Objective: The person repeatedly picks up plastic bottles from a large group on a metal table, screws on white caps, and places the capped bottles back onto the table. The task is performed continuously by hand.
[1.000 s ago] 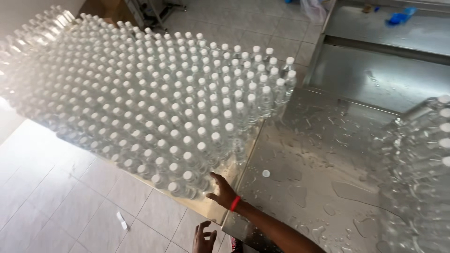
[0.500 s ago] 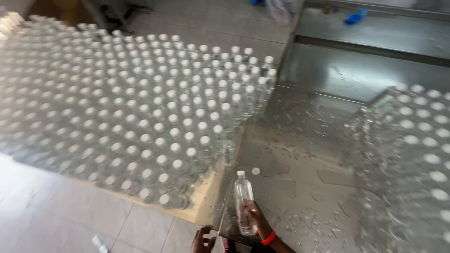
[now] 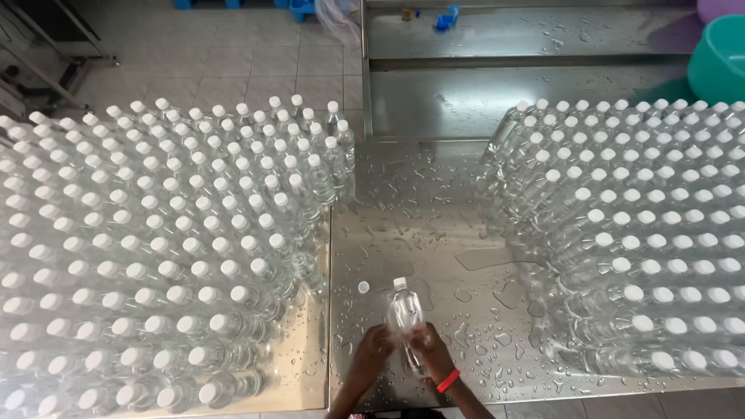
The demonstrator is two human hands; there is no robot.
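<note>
Bottle (image 3: 406, 314) now gripped by both the left hand (image 3: 374, 349) and right hand (image 3: 429, 351), over wet steel table (image 3: 419, 209).

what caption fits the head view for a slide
Both hands, left hand and right hand, hold one capped clear bottle over a wet steel table between two bottle masses.

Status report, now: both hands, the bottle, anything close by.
Left hand and right hand both grip one clear capped bottle over the wet steel table. Loose white cap just left. Bottle masses flank both sides, apart.
</note>
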